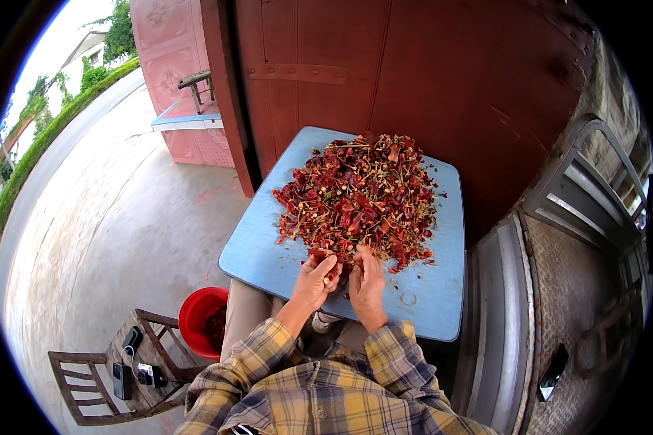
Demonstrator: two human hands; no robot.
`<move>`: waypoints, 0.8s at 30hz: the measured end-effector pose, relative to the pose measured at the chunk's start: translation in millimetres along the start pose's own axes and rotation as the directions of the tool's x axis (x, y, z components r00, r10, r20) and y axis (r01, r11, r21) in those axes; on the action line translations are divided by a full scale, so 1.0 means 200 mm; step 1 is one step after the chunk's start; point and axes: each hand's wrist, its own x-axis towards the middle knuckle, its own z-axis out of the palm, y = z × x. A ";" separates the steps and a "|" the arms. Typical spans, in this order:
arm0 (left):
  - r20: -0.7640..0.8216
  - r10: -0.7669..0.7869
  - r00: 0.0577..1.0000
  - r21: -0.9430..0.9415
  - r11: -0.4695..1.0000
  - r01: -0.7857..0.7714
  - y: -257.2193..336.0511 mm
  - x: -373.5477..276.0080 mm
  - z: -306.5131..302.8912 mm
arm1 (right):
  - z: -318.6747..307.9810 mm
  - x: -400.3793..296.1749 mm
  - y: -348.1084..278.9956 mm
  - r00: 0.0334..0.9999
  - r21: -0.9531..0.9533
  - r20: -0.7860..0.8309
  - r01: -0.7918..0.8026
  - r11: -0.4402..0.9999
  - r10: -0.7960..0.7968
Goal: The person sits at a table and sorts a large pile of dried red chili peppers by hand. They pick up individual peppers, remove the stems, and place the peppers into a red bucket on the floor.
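A wide heap of dried red chilli pieces (359, 196), mixed with pale stems and seeds, covers much of a light blue tabletop (266, 239). At the heap's near edge my left hand (316, 280) is closed around several dried chilli pieces (329, 266), with some showing between the thumb and fingers. Just to its right, my right hand (367, 280) reaches to the heap with bent fingers; its fingertips touch the near pieces, and whether it grips any cannot be told. Loose seeds and fragments lie around the heap.
A red bucket (196, 321) with dark red pieces inside stands at the lower left. Beside it, a wooden chair (125, 348) bears small black devices and a cable. A dark red metal door (413, 70) rises behind the table. Metal framework (500, 321) and a phone (553, 372) are at right.
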 end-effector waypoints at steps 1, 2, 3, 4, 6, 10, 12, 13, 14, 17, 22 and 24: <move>0.018 0.009 1.000 -0.014 1.000 -0.009 0.00 0.00 0.00 | -0.01 0.00 -0.01 1.000 -0.012 0.012 0.006 1.000 -0.006; 0.035 0.019 0.999 -0.029 0.999 -0.018 0.01 0.01 0.00 | 0.00 0.00 0.00 1.000 -0.023 0.019 0.011 1.000 -0.010; 0.046 0.016 0.999 -0.029 0.999 -0.015 0.02 0.01 0.00 | 0.00 0.00 -0.01 1.000 -0.033 0.025 0.014 0.999 -0.013; 0.056 0.014 0.998 -0.029 1.000 -0.012 0.04 0.00 0.00 | 0.01 0.00 0.00 1.000 -0.042 0.027 0.016 0.999 -0.015; 0.063 0.021 0.998 -0.031 0.999 -0.019 0.07 -0.01 0.00 | 0.01 0.00 0.00 0.999 -0.047 0.032 0.013 0.999 -0.011; 0.042 0.089 0.995 -0.089 0.992 -0.085 0.19 -0.09 -0.07 | 0.01 -0.01 0.02 0.999 -0.059 0.037 0.007 0.998 -0.004; 0.112 0.170 0.979 -0.126 0.980 -0.156 0.25 -0.11 -0.15 | 0.02 -0.02 0.04 0.999 -0.085 0.029 0.038 0.996 -0.036; 0.082 0.177 0.981 -0.137 0.977 -0.165 0.28 -0.13 -0.18 | 0.02 -0.02 0.06 0.998 -0.101 0.027 0.053 0.994 -0.050; 0.052 0.183 0.982 -0.147 0.974 -0.174 0.31 -0.16 -0.22 | 0.02 -0.02 0.06 0.998 -0.109 0.031 0.061 0.992 -0.058; -0.023 0.224 0.974 -0.145 0.964 -0.225 0.40 -0.25 -0.32 | 0.01 -0.02 0.06 0.997 -0.120 0.036 0.076 0.990 -0.072; -0.195 0.344 0.918 -0.153 0.914 -0.376 0.50 -0.47 -0.67 | 0.01 -0.02 0.06 0.993 -0.119 0.089 0.086 0.989 -0.075; -0.252 0.384 0.888 -0.107 0.901 -0.420 0.52 -0.54 -0.87 | 0.01 -0.03 0.06 0.993 -0.119 0.094 0.086 0.989 -0.075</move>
